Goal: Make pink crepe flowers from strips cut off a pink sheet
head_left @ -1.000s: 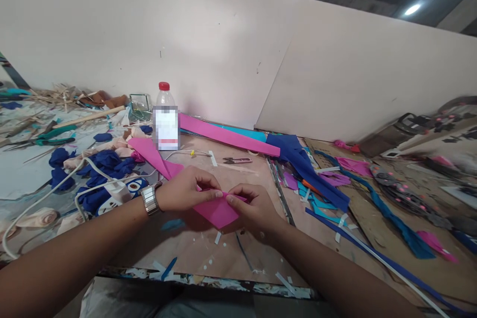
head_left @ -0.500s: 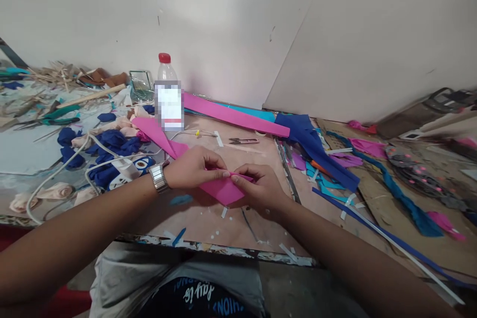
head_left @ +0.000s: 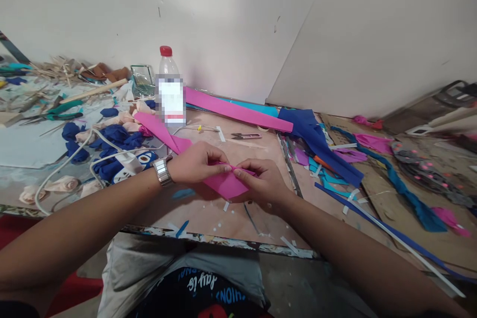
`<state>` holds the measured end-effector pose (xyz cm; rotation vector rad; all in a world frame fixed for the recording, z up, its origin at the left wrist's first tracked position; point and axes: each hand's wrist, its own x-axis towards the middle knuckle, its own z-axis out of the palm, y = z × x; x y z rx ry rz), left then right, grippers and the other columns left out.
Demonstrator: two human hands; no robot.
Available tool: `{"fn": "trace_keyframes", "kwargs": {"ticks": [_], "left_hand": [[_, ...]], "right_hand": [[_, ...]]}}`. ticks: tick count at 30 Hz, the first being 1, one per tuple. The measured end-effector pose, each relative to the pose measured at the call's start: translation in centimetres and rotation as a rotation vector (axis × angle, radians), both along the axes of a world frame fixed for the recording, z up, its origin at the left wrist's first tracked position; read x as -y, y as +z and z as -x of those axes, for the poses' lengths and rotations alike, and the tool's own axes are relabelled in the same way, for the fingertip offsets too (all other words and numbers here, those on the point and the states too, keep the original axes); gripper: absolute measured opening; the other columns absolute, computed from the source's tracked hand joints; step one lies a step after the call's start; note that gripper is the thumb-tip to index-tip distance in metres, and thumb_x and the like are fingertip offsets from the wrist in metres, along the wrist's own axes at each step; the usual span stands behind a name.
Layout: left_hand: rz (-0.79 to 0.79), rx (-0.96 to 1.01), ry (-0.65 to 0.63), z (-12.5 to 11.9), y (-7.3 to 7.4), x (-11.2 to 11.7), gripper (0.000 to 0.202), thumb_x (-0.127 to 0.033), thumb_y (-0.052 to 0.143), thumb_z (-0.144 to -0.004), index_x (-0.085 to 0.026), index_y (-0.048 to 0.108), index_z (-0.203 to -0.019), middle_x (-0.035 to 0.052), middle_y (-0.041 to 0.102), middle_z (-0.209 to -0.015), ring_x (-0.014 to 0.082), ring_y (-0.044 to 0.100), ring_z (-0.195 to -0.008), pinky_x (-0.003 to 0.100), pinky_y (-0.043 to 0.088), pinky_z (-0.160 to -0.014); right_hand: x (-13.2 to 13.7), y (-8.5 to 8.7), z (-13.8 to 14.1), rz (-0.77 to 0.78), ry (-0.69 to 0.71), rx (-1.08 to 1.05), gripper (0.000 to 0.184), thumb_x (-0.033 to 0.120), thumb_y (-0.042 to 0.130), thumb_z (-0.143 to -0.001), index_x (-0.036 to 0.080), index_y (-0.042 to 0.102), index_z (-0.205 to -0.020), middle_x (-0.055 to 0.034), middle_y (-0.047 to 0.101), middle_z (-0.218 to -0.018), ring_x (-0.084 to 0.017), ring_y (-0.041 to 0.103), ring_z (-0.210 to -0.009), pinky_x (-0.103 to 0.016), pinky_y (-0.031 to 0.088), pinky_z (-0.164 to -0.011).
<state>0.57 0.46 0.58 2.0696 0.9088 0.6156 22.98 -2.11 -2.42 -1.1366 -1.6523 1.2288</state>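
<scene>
A pink strip, looking like crepe paper or thin fabric, is pinched along its upper edge by both hands over the table. My left hand, a metal watch on its wrist, is closed on it with thumb and fingertips. Close beside it, my right hand grips the same edge, thumb tips nearly touching. The strip's long tail runs back to the left, twisted partway. Thread snips with a pink handle lie beyond the hands. What the fingers cover at the pinch is hidden.
Behind stands a red-capped bottle with a lit phone before it. Dark blue rolled flowers, white cables and green-handled pliers lie left. Pink, light blue and dark blue strips lie behind and right, near a white stick.
The view has shifted slightly. Both hands keep their pinch on the pink strip, with only small finger movement along its edge.
</scene>
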Motion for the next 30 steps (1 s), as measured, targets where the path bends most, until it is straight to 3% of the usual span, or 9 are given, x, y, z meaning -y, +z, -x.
{"fn": "trace_keyframes", "kwargs": {"ticks": [5,9,24,30], "left_hand": [[0.0,-0.019,-0.019,0.06,0.02,-0.1,0.031,-0.039,0.058,-0.094,-0.014,0.078,-0.092,0.0029,0.075,-0.079,0.0128,0.061,-0.069,0.022,0.042,-0.061],[-0.015,-0.046,-0.019,0.1,0.01,-0.17,0.034,-0.041,0.056,-0.095,-0.014,0.076,-0.088,0.0017,0.072,-0.075,0.012,0.058,-0.066,0.022,0.039,-0.059],[-0.038,-0.046,-0.035,-0.04,-0.05,-0.12,0.032,-0.041,0.058,-0.095,-0.015,0.077,-0.089,0.0009,0.071,-0.073,0.0109,0.056,-0.064,0.021,0.038,-0.057],[-0.065,-0.056,-0.029,-0.05,-0.35,-0.25,0.036,-0.043,0.055,-0.097,-0.015,0.075,-0.086,0.0003,0.071,-0.073,0.0107,0.056,-0.065,0.021,0.038,-0.058]], "right_hand": [[-0.08,0.05,-0.04,-0.056,0.016,0.05,0.031,0.046,0.075,-0.083,0.016,0.08,-0.083,-0.0052,0.071,-0.072,-0.017,0.063,-0.065,-0.028,0.053,-0.054],[-0.05,0.02,-0.11,-0.016,0.017,0.042,0.033,0.048,0.075,-0.083,0.015,0.079,-0.086,-0.0062,0.072,-0.075,-0.019,0.065,-0.067,-0.029,0.055,-0.054],[-0.22,0.14,-0.08,-0.142,-0.048,0.046,0.021,0.038,0.076,-0.084,0.018,0.079,-0.08,-0.0042,0.073,-0.071,-0.015,0.062,-0.063,-0.023,0.046,-0.053],[-0.13,0.36,-0.03,-0.129,-0.02,0.039,0.025,0.041,0.075,-0.085,0.017,0.078,-0.081,-0.0047,0.073,-0.072,-0.015,0.062,-0.062,-0.024,0.047,-0.054]]}}
